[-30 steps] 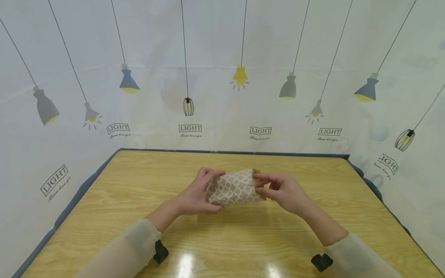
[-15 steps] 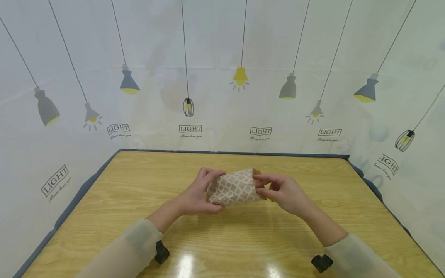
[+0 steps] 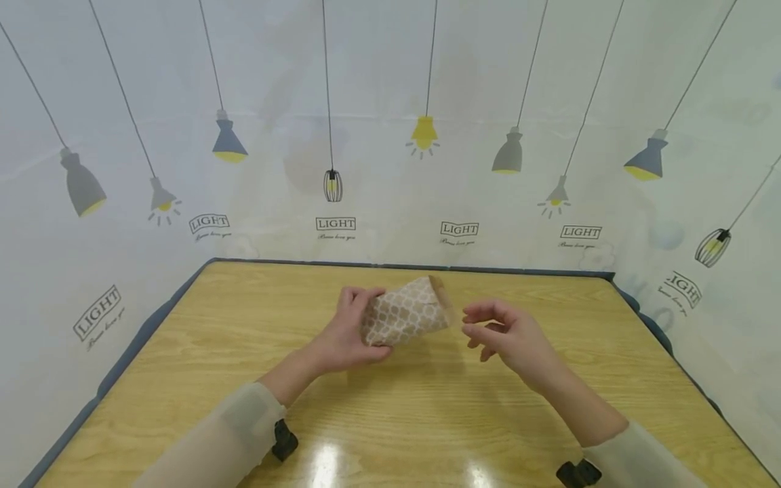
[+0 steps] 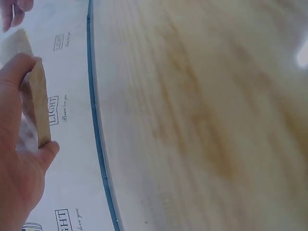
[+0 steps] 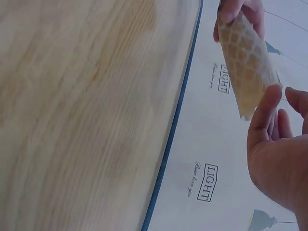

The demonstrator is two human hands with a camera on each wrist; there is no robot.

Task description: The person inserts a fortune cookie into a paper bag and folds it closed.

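A small brown paper bag (image 3: 405, 313) with a white lattice print is tilted, its right end higher, above the middle of the table. My left hand (image 3: 344, 335) grips its left end, thumb below and fingers above. In the left wrist view, that hand (image 4: 21, 163) pinches the bag's edge (image 4: 41, 103). Just right of the bag's zigzag-cut end, my right hand (image 3: 512, 342) hovers with loosely bent fingers and holds nothing. The right wrist view shows the bag (image 5: 245, 60) with its brown lower end close to the right fingers (image 5: 263, 113). What the bag contains is hidden.
The wooden table (image 3: 244, 305) has a dark blue edge strip (image 3: 390, 266) along its back. Behind and beside it stands a pale sheet (image 3: 390, 169) printed with hanging lamps. Black wrist mounts (image 3: 283, 440) sit at the beige sleeves (image 3: 210, 437).
My right hand has let go of the bag's right end and moved off to the right. The left hand has raised and tilted the bag, shifting it slightly left.
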